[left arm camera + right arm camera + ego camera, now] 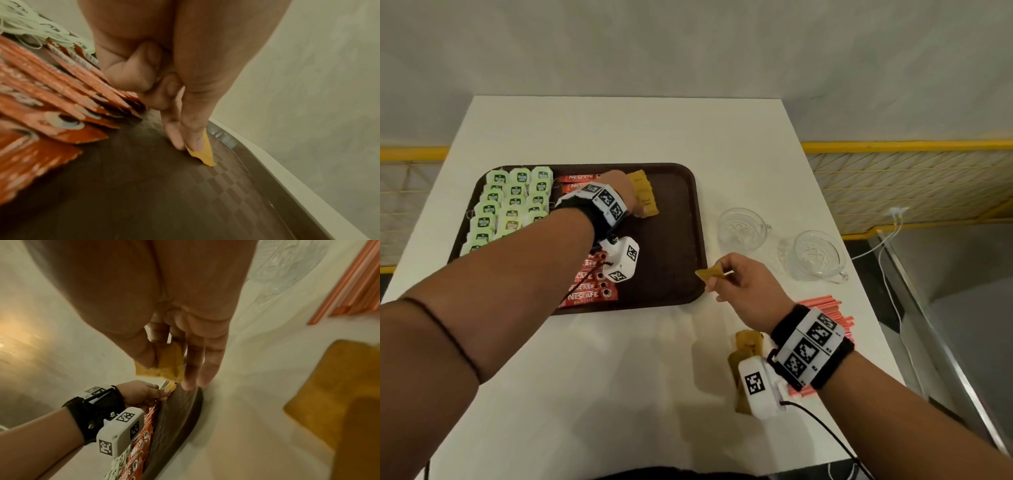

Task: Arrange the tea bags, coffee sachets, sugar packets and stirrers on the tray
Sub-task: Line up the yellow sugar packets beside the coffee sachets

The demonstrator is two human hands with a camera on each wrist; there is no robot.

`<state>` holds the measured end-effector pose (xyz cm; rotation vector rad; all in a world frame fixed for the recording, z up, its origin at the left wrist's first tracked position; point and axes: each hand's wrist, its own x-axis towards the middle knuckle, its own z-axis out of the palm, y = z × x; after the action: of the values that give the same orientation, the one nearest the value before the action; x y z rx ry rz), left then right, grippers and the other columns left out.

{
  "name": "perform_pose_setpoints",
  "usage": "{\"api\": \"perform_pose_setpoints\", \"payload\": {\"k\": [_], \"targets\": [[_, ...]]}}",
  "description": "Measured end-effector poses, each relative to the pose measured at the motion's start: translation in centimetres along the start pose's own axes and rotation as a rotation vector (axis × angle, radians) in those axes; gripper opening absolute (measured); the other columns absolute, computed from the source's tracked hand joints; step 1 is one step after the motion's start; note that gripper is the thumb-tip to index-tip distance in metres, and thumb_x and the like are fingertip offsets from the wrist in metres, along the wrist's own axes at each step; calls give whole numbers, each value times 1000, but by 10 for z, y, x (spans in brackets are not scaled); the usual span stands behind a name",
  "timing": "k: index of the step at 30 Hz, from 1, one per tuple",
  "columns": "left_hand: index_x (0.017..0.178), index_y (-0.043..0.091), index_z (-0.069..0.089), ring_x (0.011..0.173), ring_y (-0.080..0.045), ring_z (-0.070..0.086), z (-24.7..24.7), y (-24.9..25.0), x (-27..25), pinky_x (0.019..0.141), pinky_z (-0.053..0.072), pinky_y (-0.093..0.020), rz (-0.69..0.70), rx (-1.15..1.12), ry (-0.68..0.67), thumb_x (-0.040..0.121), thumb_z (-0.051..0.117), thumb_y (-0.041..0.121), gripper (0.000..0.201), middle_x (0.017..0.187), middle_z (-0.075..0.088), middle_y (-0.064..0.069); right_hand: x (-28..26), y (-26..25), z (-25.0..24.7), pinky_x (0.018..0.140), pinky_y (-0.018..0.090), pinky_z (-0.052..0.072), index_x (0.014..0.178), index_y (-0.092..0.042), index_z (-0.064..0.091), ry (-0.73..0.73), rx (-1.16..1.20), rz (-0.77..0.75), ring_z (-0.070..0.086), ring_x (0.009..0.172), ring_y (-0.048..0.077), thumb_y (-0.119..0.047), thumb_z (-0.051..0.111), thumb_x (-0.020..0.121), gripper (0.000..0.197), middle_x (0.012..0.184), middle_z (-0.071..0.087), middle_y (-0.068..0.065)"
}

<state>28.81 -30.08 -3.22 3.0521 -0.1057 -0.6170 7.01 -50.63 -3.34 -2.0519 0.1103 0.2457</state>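
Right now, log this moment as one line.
left hand: placing sugar packet on tray | right hand: holding next packet | stirrers: on table

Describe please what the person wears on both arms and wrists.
Both forearms are bare, without sleeves. Each wrist carries a black strap with a white plate of square black-and-white marker codes, left and right. A white camera box with similar markers hangs below each, with a black cable. A thin dark thread circles the left forearm.

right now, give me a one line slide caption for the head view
Left hand sets a sugar packet on the tray; right hand brings another packet.
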Motion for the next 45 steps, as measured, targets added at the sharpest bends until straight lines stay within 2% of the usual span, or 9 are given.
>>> {"api": "perform_pose_setpoints", "payload": {"k": [7, 12, 14, 18, 22, 26, 31, 36, 45], "targets": [[112, 9, 55, 96, -28, 59, -4, -4, -24, 78, 49, -38, 30, -327, 195, 78, 72, 52, 57, 106, 62, -7, 6, -8, 1, 71, 27, 54, 87, -20, 71, 88, 8, -65, 59, 69, 4, -21, 66, 92, 8, 77, 68, -3], [88, 33, 63, 79, -12, 63, 5, 9, -97, 75, 52, -32, 466, -672, 85, 74, 45, 82, 54, 85, 68, 7, 15, -10, 1, 64, 34, 54, 86, -27, 68, 118, 126, -56, 62, 65, 13, -14, 63, 94, 16, 75, 70, 5], [90, 31, 67, 71, -7, 61, 15, 10, -124, 68, 51, -25, 554, -717, -22, 74, 59, 71, 44, 80, 68, 8, 16, -12, 1, 63, 36, 57, 87, -23, 67, 113, 195, -49, 66, 65, 15, -11, 63, 94, 15, 76, 71, 6], [92, 26, 70, 66, -7, 60, 41, 11, -141, 61, 50, -21, 594, -648, 63, 82, 74, 39, 17, 78, 68, 7, 14, -13, 2, 64, 36, 59, 87, -22, 67, 85, 225, -61, 68, 66, 18, -10, 63, 94, 15, 78, 72, 11], [92, 26, 72, 69, -2, 61, 47, 9, -134, 64, 47, -18, 532, -622, 141, 84, 73, 35, 13, 79, 69, 11, 11, -14, -2, 61, 36, 59, 97, -16, 69, 70, 181, -38, 66, 63, 15, -13, 64, 93, 7, 81, 70, 6], [91, 25, 71, 81, -10, 61, 40, -5, -96, 73, 44, -23, 231, -555, 265, 83, 72, 39, 16, 85, 66, 10, 2, -7, -18, 56, 27, 57, 102, -17, 68, 4, 5, 8, 65, 61, 11, -21, 68, 91, 11, 89, 67, -2], [98, 18, 71, 90, -19, 65, 32, -14, -53, 80, 50, -29, 9, -557, 197, 79, 77, 36, 27, 97, 70, 0, -14, 7, -39, 68, 19, 44, 100, -24, 67, -175, -439, 9, 57, 71, 2, -34, 73, 84, 19, 88, 66, -11], [83, 17, 69, 96, -24, 65, 25, -4, -44, 81, 53, -32, -50, -382, 131, 82, 75, 27, 12, 100, 69, -2, -32, 15, -45, 80, 29, 50, 111, -23, 64, -306, -673, 80, 60, 89, 12, -39, 73, 80, 36, 97, 65, -9], [105, 11, 67, 106, -33, 60, 20, 9, -36, 90, 51, -40, -34, -183, 229, 86, 64, 35, 30, 114, 64, -12, -42, 28, -39, 83, 32, 53, 114, -24, 65, -374, -723, 144, 58, 95, 15, -54, 70, 76, 48, 103, 61, -6]]}}
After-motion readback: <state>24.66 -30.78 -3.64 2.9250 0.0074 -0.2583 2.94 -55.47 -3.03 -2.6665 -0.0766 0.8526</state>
